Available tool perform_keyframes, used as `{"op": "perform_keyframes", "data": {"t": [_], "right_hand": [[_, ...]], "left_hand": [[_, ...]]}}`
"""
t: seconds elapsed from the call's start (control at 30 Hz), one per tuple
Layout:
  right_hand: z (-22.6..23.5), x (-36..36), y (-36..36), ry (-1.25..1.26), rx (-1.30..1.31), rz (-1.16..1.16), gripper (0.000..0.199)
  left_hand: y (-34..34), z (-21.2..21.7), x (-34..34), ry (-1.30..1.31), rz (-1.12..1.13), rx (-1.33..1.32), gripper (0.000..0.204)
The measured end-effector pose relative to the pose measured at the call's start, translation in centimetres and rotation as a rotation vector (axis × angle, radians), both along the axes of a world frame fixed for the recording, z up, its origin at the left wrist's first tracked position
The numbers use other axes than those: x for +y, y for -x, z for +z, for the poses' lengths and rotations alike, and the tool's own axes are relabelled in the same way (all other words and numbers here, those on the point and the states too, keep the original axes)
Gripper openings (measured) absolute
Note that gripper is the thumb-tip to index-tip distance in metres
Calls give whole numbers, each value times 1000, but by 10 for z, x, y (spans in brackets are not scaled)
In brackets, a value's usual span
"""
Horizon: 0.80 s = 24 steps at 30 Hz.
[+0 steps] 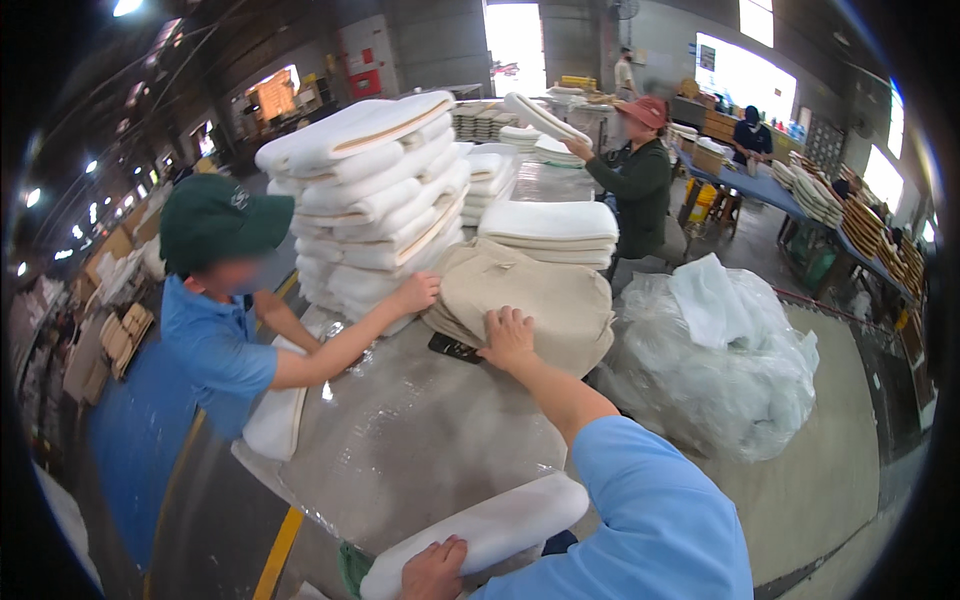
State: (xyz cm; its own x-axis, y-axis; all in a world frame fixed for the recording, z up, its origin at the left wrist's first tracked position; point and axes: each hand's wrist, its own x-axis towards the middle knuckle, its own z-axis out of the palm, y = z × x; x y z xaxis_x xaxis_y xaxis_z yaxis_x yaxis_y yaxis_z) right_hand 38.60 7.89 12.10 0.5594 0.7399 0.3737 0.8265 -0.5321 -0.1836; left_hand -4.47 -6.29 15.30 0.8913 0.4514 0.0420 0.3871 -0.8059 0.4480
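Note:
My right hand (510, 338) reaches across the table and lies on a stack of beige fabric covers (545, 295), fingers spread over the top one's near left part. My left hand (435, 572), low in the picture, has its fingers bent over a long white padded piece (490, 530) at the near table edge. A dark flat object (455, 348) sticks out from under the beige stack beside my right hand. At the stack's far left edge is a co-worker's hand (418, 292); whether it grips the fabric, I cannot tell.
A tall pile of folded white pads (370, 190) stands behind the co-worker's arm, with a lower white pile (550, 228) beyond the beige stack. Right of the table sits a big plastic-wrapped bundle (715, 370). Across the table another person (640, 190) holds a white pad (545, 118).

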Motion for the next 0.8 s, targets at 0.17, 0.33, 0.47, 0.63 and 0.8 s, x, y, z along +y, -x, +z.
{"op": "perform_keyframes", "data": {"t": [0.17,0.33,0.47,0.63,0.8], "right_hand": [[-12,-1,-15,50,-57,-107,36],[25,-19,-47,-143,79,-16,19],[95,-41,-50,-284,168,166,23],[159,-98,-49,-303,859,396,28],[134,-138,0,-183,1357,549,24]], "left_hand": [[3,-54,-9,-137,-114,32,52],[14,-52,-11,-48,-172,88,51],[17,-61,0,29,-183,167,59],[-2,-32,55,612,-250,114,73],[-62,-32,90,1115,363,-348,73]]}}
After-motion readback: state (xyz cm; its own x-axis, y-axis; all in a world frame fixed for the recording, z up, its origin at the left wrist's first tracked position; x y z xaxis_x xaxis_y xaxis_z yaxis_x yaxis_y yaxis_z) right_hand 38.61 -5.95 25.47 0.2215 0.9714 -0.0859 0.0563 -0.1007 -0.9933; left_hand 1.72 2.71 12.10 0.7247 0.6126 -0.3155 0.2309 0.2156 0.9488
